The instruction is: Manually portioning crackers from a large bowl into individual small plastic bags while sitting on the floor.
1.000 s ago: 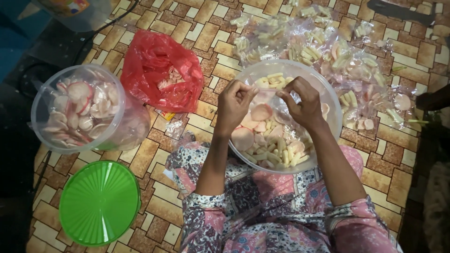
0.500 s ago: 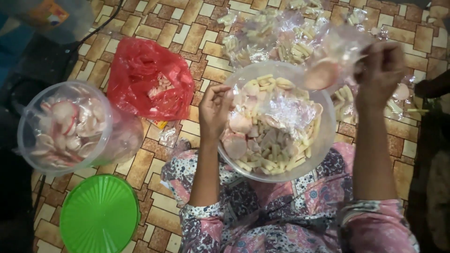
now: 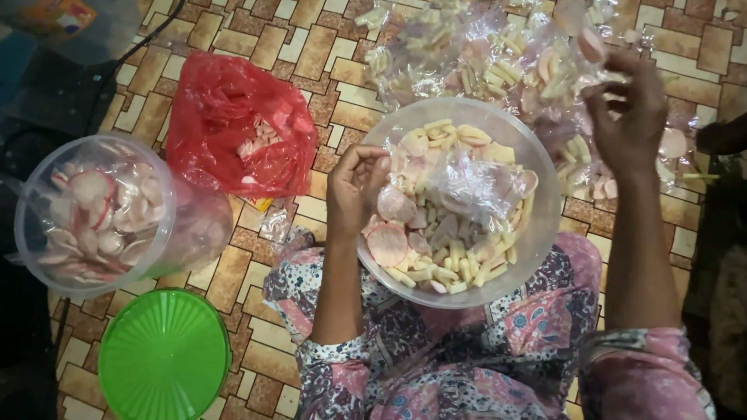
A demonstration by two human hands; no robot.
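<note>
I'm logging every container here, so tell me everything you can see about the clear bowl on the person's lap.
The round clear plastic bowl rests upright on the person's lap, on the floral cloth. It holds pale yellow stick-shaped crackers, pink-rimmed round crackers and a crumpled clear plastic bag. The left hand is at its left rim, fingers curled over the contents. The right hand is beyond the bowl, over filled clear packets on the tiled floor.

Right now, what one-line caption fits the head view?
Left hand at the clear bowl of crackers, right hand over the packed bags on the tiled floor.
</note>
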